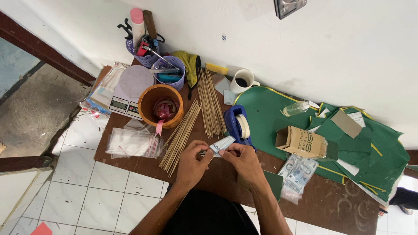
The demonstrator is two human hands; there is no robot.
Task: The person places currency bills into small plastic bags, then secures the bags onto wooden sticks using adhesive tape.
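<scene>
Brown tabletop (226,174) lay bare near its front edge. Both hands, left hand (191,163) and right hand (244,162), pinched a folded banknote (220,145). An orange bucket (150,98) held pink ribbon (164,109).

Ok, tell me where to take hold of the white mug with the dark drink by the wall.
Probably best to grip the white mug by its handle, which sticks out toward the green sheet. Come in from that side: it stands upright and holds liquid, and the skewer bundle crowds its other side.
</scene>
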